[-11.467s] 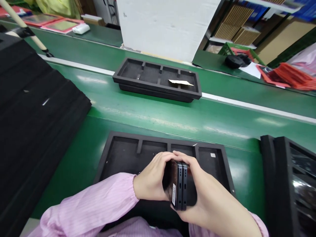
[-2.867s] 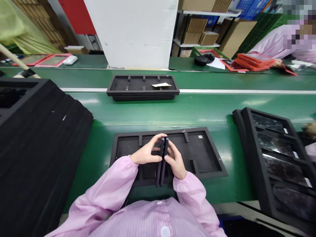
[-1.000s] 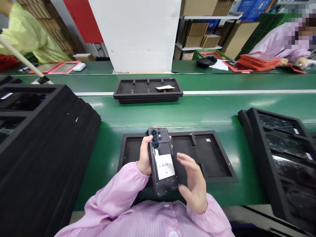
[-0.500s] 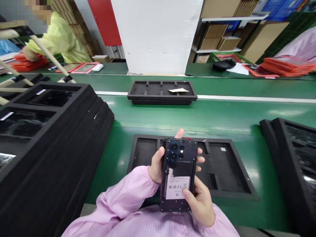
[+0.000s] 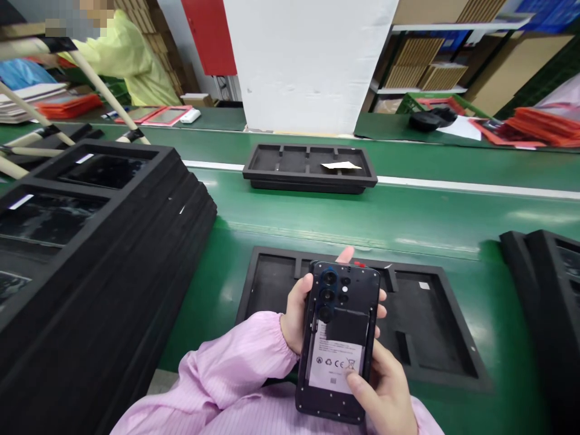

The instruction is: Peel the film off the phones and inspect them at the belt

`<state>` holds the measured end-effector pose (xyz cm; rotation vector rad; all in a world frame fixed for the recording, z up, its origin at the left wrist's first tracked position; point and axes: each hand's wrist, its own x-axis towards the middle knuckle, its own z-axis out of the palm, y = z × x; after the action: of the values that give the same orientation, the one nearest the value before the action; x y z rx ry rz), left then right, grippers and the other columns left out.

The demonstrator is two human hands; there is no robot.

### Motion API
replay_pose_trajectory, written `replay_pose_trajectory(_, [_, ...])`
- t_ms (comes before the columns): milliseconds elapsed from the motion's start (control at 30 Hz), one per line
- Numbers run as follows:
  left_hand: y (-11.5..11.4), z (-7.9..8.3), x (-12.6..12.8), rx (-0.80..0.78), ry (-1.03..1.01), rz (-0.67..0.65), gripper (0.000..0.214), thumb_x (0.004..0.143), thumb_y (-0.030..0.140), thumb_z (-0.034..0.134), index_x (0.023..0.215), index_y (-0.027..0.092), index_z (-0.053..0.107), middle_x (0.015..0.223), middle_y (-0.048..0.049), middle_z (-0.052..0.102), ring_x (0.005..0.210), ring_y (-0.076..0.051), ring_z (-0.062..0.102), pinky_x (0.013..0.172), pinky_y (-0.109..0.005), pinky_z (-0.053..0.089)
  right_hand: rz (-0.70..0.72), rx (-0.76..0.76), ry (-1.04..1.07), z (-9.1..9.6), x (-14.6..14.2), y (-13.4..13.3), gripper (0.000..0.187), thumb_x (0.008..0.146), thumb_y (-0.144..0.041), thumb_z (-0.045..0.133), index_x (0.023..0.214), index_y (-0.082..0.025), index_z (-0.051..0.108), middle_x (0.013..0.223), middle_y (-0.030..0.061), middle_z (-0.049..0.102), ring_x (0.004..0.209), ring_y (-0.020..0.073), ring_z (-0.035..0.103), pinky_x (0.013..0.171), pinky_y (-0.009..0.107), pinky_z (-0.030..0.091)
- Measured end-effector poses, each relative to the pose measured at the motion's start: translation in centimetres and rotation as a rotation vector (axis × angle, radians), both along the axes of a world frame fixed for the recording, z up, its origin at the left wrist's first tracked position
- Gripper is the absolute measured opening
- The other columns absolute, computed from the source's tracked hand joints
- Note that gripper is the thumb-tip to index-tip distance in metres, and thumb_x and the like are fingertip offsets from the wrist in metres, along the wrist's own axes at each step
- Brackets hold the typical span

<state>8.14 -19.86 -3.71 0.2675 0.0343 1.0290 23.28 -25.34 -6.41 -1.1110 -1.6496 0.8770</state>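
A black smartphone [image 5: 341, 338] without its back cover is held upright in front of me, its camera lenses and white-labelled battery facing up. My left hand [image 5: 299, 311] grips the phone's left edge, thumb at the side and fingers passing behind it. From the lower right, my right hand [image 5: 385, 386] clasps the phone, with its thumb on the battery label. Fingertips show past the right edge; the rest of the fingers are hidden behind the phone. Beneath both hands lies a black foam tray [image 5: 435, 326] with compartments and a small white sticker.
To the left rises a tall stack of black foam trays [image 5: 149, 223] holding dark screens. More trays [image 5: 539, 272] stand at the right. Further back, a small tray [image 5: 312, 175] bears a paper scrap. A person in yellow [image 5: 136, 60] is across the green bench [image 5: 435, 223].
The view has shifted slightly, and the phone with both hands appears a little lower and further right. Both hands keep their hold. The person in yellow has moved a hand off the red pile.
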Motion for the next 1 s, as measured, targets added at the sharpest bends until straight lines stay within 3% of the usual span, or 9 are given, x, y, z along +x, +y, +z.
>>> replay_pose_trajectory(300, [-0.1,0.2,-0.1,0.036,-0.044,-0.008,0.089,0.075,0.064,0.069,0.151,0.035,0.033,0.122,-0.0106,0.067,0.104,-0.024,0.066,0.084,-0.035,0.053,-0.055,0.206,-0.171,0.5,0.1,0.4,0.036,0.088,-0.053,0.062,0.089,-0.018,0.072,0.065,0.0051,0.07,0.05,0.0171,0.067,0.047,0.022,0.057])
replay_pose_trajectory(533, [-0.3,0.4,0.1,-0.021,-0.036,-0.025,0.095,0.069,0.065,0.074,0.15,0.034,0.036,0.116,-0.01,0.07,0.097,-0.024,0.067,0.08,-0.034,0.055,-0.072,0.318,-0.255,1.3,-0.3,0.6,0.039,0.092,-0.054,0.054,0.084,-0.019,0.069,0.06,0.0018,0.066,0.048,0.0135,0.063,0.047,0.018,0.053])
replay_pose_trajectory(800, [-0.6,0.0,0.4,-0.008,-0.055,-0.016,0.084,0.073,0.067,0.069,0.145,0.033,0.044,0.118,-0.0098,0.069,0.098,-0.023,0.068,0.081,-0.034,0.055,-0.04,0.219,-0.209,1.8,-0.7,0.3,0.049,0.093,-0.059,0.048,0.071,-0.018,0.063,0.052,0.0005,0.058,0.042,0.0122,0.054,0.044,0.021,0.047])
replay_pose_trajectory(1000, [-0.9,0.1,0.4,-0.035,-0.031,0.012,0.083,0.077,0.069,0.063,0.149,0.038,0.035,0.12,-0.0077,0.068,0.099,-0.021,0.068,0.083,-0.032,0.055,0.047,0.015,-0.07,1.7,-0.7,0.3,0.041,0.084,-0.054,0.06,0.063,-0.018,0.061,0.048,-0.0005,0.053,0.041,0.0116,0.047,0.041,0.023,0.042])
